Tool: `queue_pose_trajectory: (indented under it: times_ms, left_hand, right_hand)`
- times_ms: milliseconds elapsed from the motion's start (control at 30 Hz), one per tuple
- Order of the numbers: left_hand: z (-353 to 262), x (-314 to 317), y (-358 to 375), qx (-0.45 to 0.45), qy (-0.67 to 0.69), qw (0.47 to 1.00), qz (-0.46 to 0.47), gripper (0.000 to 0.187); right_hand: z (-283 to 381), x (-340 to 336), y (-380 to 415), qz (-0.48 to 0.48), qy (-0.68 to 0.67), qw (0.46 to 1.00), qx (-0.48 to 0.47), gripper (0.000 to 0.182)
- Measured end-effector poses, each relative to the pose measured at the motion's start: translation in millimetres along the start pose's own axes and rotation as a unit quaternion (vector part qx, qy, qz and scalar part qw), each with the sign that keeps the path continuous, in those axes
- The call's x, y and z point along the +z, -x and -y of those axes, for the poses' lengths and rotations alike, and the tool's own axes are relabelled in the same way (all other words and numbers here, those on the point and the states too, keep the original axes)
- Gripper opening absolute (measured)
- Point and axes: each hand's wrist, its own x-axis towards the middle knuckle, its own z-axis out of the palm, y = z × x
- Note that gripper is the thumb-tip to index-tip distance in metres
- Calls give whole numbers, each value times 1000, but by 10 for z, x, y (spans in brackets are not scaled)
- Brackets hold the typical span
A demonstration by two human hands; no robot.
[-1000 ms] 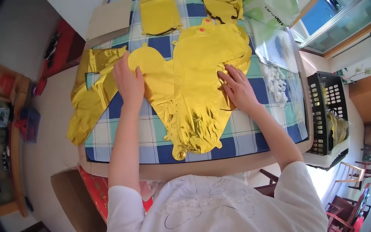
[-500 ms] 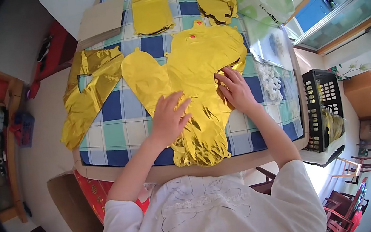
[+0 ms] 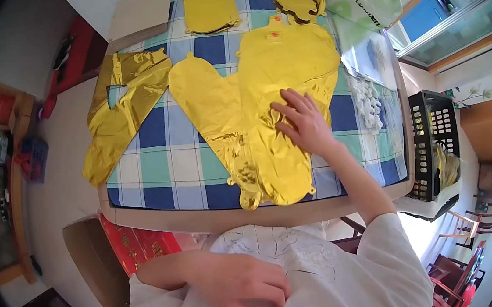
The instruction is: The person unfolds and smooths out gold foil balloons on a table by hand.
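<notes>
A flat gold foil balloon [image 3: 290, 62] lies on the table, with two small red marks at its far end and wrinkles toward its near end. On its right part rests my right hand [image 3: 305, 123], fingers apart and palm down, holding nothing. My left hand [image 3: 246, 282] is off the table, laid against the front of the white shirt [image 3: 340, 271]. Its fingers are loosely bent with the thumb apart, and nothing shows in them. Another flat gold foil balloon [image 3: 137, 118] lies to the left, partly folded, and more gold foil [image 3: 211, 7] lies at the far end.
A checked cloth [image 3: 156, 173] covers the table. Cardboard sheets [image 3: 140, 14] lie at the far left. A green and white plastic bag [image 3: 362, 1] and a white bundle [image 3: 367, 105] are along the right side. Beside the table stand a black crate [image 3: 432, 146] and a cardboard box [image 3: 94, 264].
My left hand has left the gold foil balloon and come back to the shirt. My right hand has shifted from the balloon's right edge onto its surface. The balloon's near end lies flatter.
</notes>
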Motion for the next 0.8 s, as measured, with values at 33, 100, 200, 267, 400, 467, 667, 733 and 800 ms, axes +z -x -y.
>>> queue_pose_trajectory:
  times_ms: [33,100,200,267,400,467,667,733,800]
  left_hand:
    - [-33,10,6,-2,-18,1000,-11,23]
    - [-41,-14,47,-19,-10,1000,23,22]
    - [-23,-102,94,-82,76,989,99,10]
    - [44,-187,164,-127,125,984,14,5]
    - [650,-366,253,-267,-326,832,-360,9]
    - [1052,-474,344,-212,-511,751,-359,14]
    - [1292,-594,288,-218,-564,710,-362,29]
    - [1263,-620,282,-259,-491,697,-454,30]
    - [1258,-727,302,-250,-521,677,-456,29]
  right_hand:
    - [-31,27,-3,-12,15,1000,16,41]
    - [-53,59,-19,-41,17,998,37,39]
    - [-54,72,-75,-66,19,997,41,35]
    - [-51,82,-75,-75,22,996,37,31]
    - [-181,98,-54,-114,18,991,60,22]
    - [-255,74,-54,-106,17,992,68,23]
    - [-256,11,-17,-90,13,994,66,29]
    - [-283,18,2,-90,10,993,72,31]
    - [-251,-1,-9,-113,4,991,70,29]
